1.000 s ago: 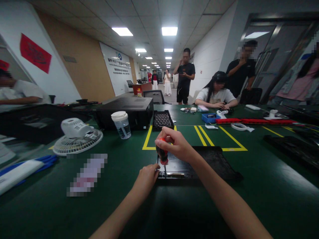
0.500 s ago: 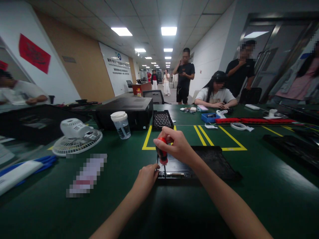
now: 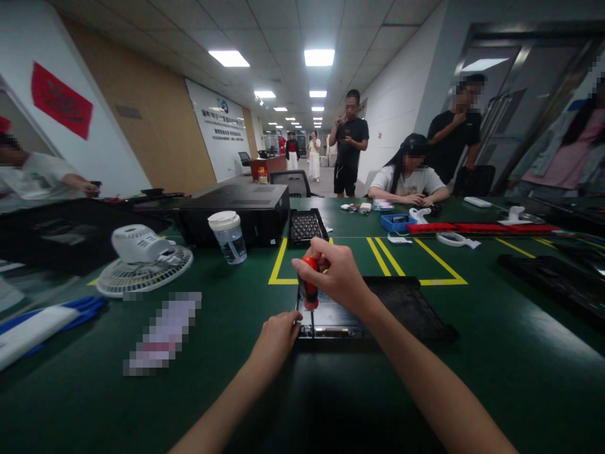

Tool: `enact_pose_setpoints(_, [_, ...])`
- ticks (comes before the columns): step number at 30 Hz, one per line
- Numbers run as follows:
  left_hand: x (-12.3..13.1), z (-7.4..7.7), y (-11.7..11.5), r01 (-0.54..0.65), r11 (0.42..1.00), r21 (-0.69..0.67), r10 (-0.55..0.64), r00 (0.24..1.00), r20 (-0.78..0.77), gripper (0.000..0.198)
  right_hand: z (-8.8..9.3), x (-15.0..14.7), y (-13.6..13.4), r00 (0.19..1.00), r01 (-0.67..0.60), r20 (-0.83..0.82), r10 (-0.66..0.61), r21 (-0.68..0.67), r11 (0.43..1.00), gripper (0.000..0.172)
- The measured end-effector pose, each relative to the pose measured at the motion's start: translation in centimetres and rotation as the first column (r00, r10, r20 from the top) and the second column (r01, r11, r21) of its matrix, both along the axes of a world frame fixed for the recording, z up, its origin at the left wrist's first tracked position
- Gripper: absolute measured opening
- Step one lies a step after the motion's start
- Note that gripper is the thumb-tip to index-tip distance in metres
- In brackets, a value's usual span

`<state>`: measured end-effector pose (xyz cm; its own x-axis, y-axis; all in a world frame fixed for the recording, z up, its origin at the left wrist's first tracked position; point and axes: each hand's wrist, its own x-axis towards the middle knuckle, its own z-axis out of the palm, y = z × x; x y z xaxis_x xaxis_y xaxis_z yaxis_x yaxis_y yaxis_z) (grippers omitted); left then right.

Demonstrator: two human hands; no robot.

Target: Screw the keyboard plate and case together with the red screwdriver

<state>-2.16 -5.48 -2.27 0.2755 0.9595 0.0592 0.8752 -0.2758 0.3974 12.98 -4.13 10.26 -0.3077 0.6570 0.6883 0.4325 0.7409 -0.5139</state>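
Note:
A red and black screwdriver (image 3: 311,287) stands nearly upright in my right hand (image 3: 335,268), whose thumb and fingers are closed round its handle. Its shaft points down at the near left part of a flat black panel (image 3: 401,309) lying on the green table. A shiny metallic strip (image 3: 333,331) runs along the panel's near side, close to the tip. My left hand (image 3: 280,334) grips the panel's left near corner, with its fingertips partly hidden behind the hand.
To the left are a white fan (image 3: 144,265), a lidded clear cup (image 3: 228,236) and blue-and-white gloves (image 3: 51,325). Beyond the panel sit a black tray of small parts (image 3: 308,228), a large black case (image 3: 231,211) and a blue bin (image 3: 397,222). A co-worker (image 3: 411,180) sits across the table.
Both hands keep nearly the same places, and the screwdriver stays upright at the same spot. My right fingers have shifted slightly on the handle, the thumb now lying more to the left.

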Motion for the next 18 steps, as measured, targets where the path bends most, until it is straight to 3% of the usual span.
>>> enact_pose_setpoints(18, [0.14, 0.65, -0.22, -0.013, 0.999, -0.039, 0.013, 1.0, 0.002, 0.024, -0.23, -0.89, -0.62, 0.982, 0.185, -0.003, -0.187, 0.15, 0.971, 0.033])
